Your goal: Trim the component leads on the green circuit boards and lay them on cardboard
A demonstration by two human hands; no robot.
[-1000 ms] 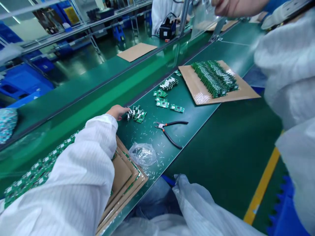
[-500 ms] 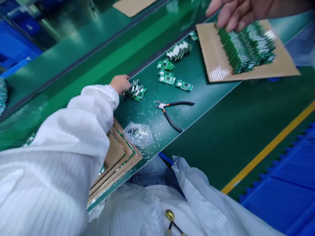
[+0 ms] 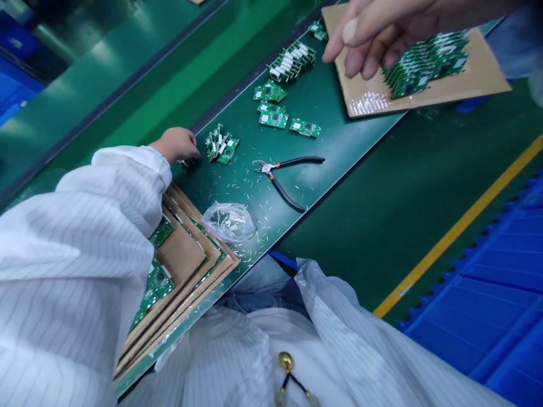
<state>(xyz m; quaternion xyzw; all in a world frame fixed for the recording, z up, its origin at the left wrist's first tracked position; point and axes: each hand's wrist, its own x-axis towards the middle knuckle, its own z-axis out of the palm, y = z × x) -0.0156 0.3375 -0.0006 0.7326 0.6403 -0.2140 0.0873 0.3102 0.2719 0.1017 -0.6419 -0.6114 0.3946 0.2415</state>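
Note:
My left hand (image 3: 176, 144) rests on the green bench mat as a closed fist, with small parts I cannot make out just under its fingers. Just right of it, a small pile of green circuit boards (image 3: 221, 148) lies. My right hand (image 3: 373, 39) hovers at the top with its fingers loosely bent and apart, and nothing shows in it. Under it is a cardboard sheet (image 3: 365, 93) carrying rows of upright green boards (image 3: 428, 59). Black cutting pliers (image 3: 284, 175) lie between both hands, surrounded by scattered clipped wire ends.
Loose flat boards (image 3: 274, 116) and a row of upright boards (image 3: 292, 59) lie on the mat. A clear plastic bag (image 3: 229, 221) sits beside stacked cardboard sheets with boards (image 3: 186, 263). A yellow floor line (image 3: 458, 226) and blue crates (image 3: 487, 305) are on the right.
My right hand came down from above the bench to hover over the cardboard sheet. My left hand drew back left from the small pile. The camera tilted downward.

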